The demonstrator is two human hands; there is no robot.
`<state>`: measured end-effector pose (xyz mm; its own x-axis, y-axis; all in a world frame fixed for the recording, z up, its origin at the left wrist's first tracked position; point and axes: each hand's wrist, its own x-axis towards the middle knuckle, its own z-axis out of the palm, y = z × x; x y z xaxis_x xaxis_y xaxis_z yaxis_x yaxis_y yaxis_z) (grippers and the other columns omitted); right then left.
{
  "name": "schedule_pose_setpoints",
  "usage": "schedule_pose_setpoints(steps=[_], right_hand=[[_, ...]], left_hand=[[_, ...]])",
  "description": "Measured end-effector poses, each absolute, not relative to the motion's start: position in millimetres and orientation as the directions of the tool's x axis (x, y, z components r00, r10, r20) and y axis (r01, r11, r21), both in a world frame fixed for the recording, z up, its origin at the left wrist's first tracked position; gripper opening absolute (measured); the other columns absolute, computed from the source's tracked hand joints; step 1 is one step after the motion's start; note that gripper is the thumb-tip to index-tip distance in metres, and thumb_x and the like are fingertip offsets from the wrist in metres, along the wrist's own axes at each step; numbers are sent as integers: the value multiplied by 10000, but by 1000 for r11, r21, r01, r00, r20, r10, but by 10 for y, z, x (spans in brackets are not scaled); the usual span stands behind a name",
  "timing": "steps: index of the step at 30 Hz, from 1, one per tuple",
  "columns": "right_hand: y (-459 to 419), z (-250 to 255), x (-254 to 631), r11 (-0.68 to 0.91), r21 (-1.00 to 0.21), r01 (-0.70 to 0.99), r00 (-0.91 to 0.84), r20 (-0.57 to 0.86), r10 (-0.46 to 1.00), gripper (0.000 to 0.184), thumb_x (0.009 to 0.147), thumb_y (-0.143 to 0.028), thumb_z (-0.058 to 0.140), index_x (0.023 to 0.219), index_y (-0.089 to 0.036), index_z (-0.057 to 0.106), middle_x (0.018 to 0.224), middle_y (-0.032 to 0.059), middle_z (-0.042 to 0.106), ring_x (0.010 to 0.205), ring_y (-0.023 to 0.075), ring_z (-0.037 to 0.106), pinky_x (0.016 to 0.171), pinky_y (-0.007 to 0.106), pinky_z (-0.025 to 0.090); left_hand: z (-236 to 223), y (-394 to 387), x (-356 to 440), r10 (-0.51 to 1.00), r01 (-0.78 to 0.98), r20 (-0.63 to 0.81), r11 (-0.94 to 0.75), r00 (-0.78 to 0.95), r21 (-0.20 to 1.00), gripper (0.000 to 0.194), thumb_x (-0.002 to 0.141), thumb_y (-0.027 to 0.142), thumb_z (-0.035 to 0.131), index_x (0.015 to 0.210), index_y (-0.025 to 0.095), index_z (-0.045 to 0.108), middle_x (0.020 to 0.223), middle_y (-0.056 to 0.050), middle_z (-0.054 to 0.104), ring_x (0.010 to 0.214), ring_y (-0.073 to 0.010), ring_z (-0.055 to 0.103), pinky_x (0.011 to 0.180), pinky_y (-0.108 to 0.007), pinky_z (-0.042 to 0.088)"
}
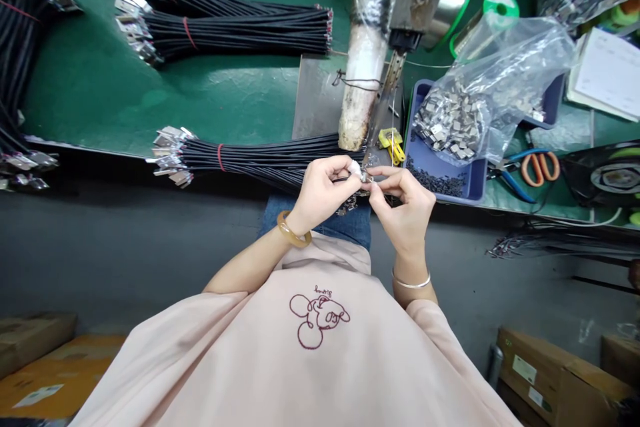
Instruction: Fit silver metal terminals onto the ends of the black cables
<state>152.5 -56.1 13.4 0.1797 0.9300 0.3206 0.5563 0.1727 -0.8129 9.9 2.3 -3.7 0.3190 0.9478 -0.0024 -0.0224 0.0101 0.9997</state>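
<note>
At the table's front edge my left hand (327, 190) is closed in a pinch on the end of a thin black cable (341, 179). Something white covers one of its fingertips. My right hand (404, 199) meets it fingertip to fingertip, pinching a small silvery connector piece (370, 179) whose details are too small to tell. Beside and partly under my hands lies a bundle of black cables (250, 159) with metal plugs at its left end and a red band around it. Just above my fingers are a soldering iron (383, 103) and a yellow clip-like tool (393, 145).
A wrapped tube (364, 80) reaches down over a metal plate (317, 97). Right of it, a blue tray (475, 193) holds bagged metal shells (453, 123) and small black parts. Pliers (525, 173), solder spools (500, 7) and more cable bundles (240, 30) lie on the green table (225, 97).
</note>
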Motion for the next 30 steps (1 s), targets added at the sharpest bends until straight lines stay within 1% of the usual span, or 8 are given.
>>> schedule_pose_setpoints(steps=[4, 7, 10, 12, 15, 20, 24, 30], right_hand=[[-665, 185, 1574, 141, -849, 509, 226, 291, 930, 53, 914, -217, 636, 866, -232, 620, 919, -14, 766, 662, 105, 728, 594, 232, 615], [-788, 283, 1640, 215, -764, 608, 387, 522, 760, 63, 918, -310, 656, 883, -257, 654, 677, -53, 663, 478, 94, 603, 438, 243, 475], [-857, 399, 1768, 205, -665, 719, 476, 685, 552, 140, 906, -398, 654, 953, -266, 660, 689, -36, 602, 456, 97, 527, 424, 275, 382], [-841, 442, 1921, 94, -658, 747, 464, 618, 634, 201, 933, -389, 611, 1081, -254, 632, 729, -21, 630, 469, 111, 549, 441, 284, 384], [-719, 405, 2249, -172, -596, 784, 456, 366, 811, 214, 962, -364, 548, 1106, -219, 612, 718, 0, 684, 554, 165, 652, 556, 315, 501], [-305, 177, 2744, -383, -283, 880, 465, 339, 818, 49, 858, -270, 584, 843, -225, 596, 741, 41, 681, 693, 230, 663, 774, 405, 528], [-23, 76, 2853, -391, -160, 906, 420, 246, 873, 33, 800, -215, 579, 768, -220, 577, 862, 94, 687, 811, 247, 635, 820, 399, 483], [-146, 122, 2783, -239, -225, 945, 282, 189, 940, 106, 745, -167, 589, 694, -226, 516, 867, 50, 688, 836, 209, 617, 814, 344, 450]], left_hand=[[-43, -15, 65, 930, 52, 7, -28, 367, 998, 108, 775, 185, 604, 677, 140, 598, 568, 51, 460, 526, -54, 379, 511, -189, 296], [-37, -61, -7, 881, 136, 46, -123, 470, 983, 114, 783, 146, 591, 672, 138, 616, 555, 58, 445, 522, -50, 355, 498, -184, 270], [-45, -110, -98, 831, 190, 137, -279, 540, 941, 128, 801, 127, 615, 689, 133, 678, 590, 34, 543, 554, -63, 452, 535, -191, 350], [-60, -127, -163, 832, 141, 195, -308, 519, 941, 112, 838, 171, 653, 758, 132, 721, 676, -2, 638, 613, -85, 557, 576, -198, 433], [-91, -102, -275, 858, 116, 315, -390, 406, 913, 107, 875, 215, 685, 809, 145, 732, 790, -37, 716, 715, -121, 641, 667, -239, 516], [-180, 81, -457, 754, 550, 547, -648, 364, 527, 120, 923, 213, 651, 891, 170, 758, 925, -83, 712, 899, -223, 613, 846, -416, 491], [-274, 304, -490, 736, 657, 515, -655, 440, 373, 150, 934, 250, 633, 892, 192, 765, 945, -94, 664, 924, -260, 582, 803, -429, 463], [-280, 566, -460, 745, 603, 480, -661, 462, 446, 203, 938, 288, 620, 816, 182, 743, 908, -72, 653, 918, -254, 572, 815, -416, 442]])
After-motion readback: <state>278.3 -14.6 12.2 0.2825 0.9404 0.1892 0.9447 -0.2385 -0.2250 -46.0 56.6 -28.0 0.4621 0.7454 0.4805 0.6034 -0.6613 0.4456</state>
